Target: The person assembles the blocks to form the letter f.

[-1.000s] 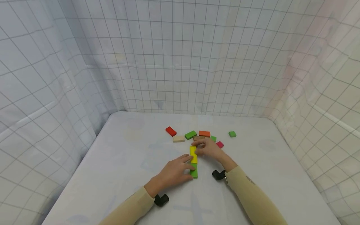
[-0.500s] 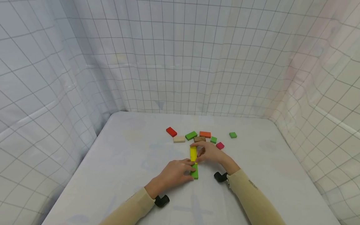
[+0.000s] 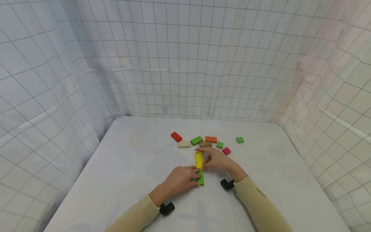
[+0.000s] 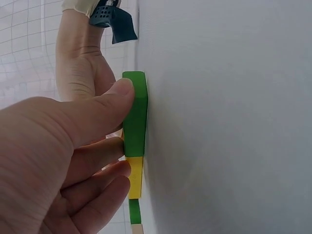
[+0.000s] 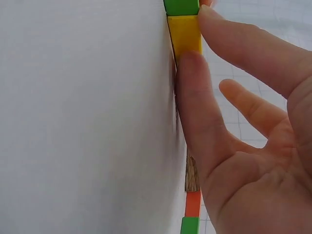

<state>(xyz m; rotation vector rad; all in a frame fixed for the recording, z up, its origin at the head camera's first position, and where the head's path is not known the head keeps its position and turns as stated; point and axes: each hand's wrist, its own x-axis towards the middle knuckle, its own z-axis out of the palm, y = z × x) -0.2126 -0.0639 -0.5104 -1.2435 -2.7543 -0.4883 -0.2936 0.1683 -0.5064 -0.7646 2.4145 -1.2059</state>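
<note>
A yellow block (image 3: 198,160) and a green block (image 3: 202,181) lie end to end in a line on the white table. My left hand (image 3: 180,179) holds the green block from the left. Its thumb (image 4: 122,90) presses near the block's close end, and other fingertips rest near the joint with the yellow block. My right hand (image 3: 219,161) spans the yellow block from the right, forefinger at its far end and thumb by the joint. The right wrist view shows the two blocks meeting, with a fingertip (image 5: 192,63) against the yellow one.
Beyond the hands lie several loose blocks: red (image 3: 176,137), cream (image 3: 184,144), green (image 3: 196,140), orange (image 3: 211,139), brown (image 3: 205,144), small green (image 3: 219,145) and pink (image 3: 226,151). Farther right sits another small green block (image 3: 239,140). Grid-patterned curtains (image 3: 179,64) surround the table.
My right thumb has slid from the yellow block's side toward the joint. My left fingers have drawn back from the yellow block to the joint. The loose blocks stay put.
</note>
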